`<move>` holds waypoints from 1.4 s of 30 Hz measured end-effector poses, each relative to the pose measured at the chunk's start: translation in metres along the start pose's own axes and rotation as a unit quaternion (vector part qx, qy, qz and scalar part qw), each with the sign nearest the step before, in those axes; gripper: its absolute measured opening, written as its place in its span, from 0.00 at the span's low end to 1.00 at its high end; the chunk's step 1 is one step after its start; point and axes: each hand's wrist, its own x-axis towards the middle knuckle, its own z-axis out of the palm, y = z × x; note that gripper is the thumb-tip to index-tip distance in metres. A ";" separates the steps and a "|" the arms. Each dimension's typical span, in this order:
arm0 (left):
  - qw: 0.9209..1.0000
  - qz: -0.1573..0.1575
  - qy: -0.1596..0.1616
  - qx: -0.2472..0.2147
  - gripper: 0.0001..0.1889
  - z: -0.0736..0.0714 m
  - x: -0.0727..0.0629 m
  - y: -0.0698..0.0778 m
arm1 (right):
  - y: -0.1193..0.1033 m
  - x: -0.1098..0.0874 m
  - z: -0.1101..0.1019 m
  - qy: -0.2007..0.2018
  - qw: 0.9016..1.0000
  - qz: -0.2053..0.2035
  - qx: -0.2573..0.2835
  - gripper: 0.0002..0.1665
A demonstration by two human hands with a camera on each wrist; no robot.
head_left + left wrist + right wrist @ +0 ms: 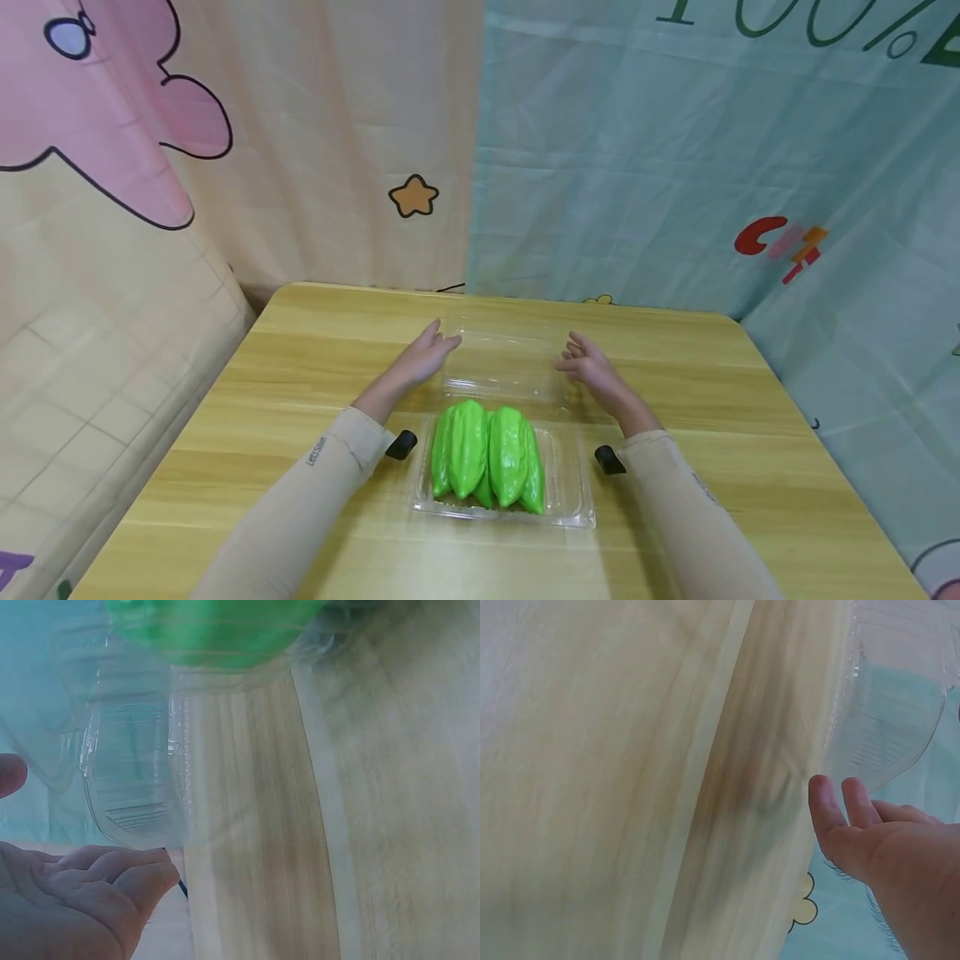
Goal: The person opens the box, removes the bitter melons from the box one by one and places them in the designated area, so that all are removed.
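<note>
A clear plastic clamshell box (568, 492) sits on the table, its see-through lid (498, 365) tilted back on the far side. Several bright green, ridged star fruit (510, 454) lie side by side in the base, mostly toward its left. My left hand (420, 358) is beside the lid's left edge; in the left wrist view its fingers (150, 881) are close to a lid corner, and I cannot tell if they touch it. On the other side, my right hand (596, 375) is near the lid's right edge with loosely bent fingers (825, 806). Neither hand grips anything.
The wooden table (300, 417) extends around the box on all sides. Behind its far edge hangs a printed curtain (637, 167). A dark wrist camera (402, 445) is on the left sleeve, another wrist camera (609, 459) on the right.
</note>
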 end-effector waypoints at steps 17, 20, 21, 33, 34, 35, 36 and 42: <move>0.969 0.190 -0.060 0.148 0.57 -0.005 -0.052 -0.010 | -0.025 -0.063 -0.008 0.061 0.989 -0.083 -0.107 0.46; 0.950 0.211 -0.103 0.204 0.66 -0.004 -0.063 -0.014 | -0.028 -0.080 0.000 0.035 0.990 -0.097 -0.101 0.43; 0.943 0.219 -0.117 0.221 0.69 -0.003 -0.065 -0.015 | -0.030 -0.084 0.003 0.030 0.990 -0.097 -0.100 0.43; 0.892 0.266 -0.211 0.299 0.84 -0.003 -0.088 -0.022 | -0.036 -0.095 0.042 -0.081 0.967 -0.057 -0.234 0.56; 0.889 0.267 -0.211 0.305 0.85 -0.004 -0.088 -0.022 | -0.036 -0.096 0.044 -0.088 0.962 -0.059 -0.251 0.57; 0.887 0.266 -0.212 0.312 0.85 -0.004 -0.088 -0.022 | -0.037 -0.096 0.046 -0.093 0.958 -0.061 -0.263 0.59; 0.886 0.263 -0.212 0.319 0.85 -0.004 -0.088 -0.022 | -0.037 -0.096 0.047 -0.097 0.955 -0.064 -0.274 0.59; 0.878 0.250 -0.207 0.350 0.86 -0.002 -0.087 -0.019 | -0.046 -0.099 0.054 -0.109 0.949 -0.080 -0.284 0.58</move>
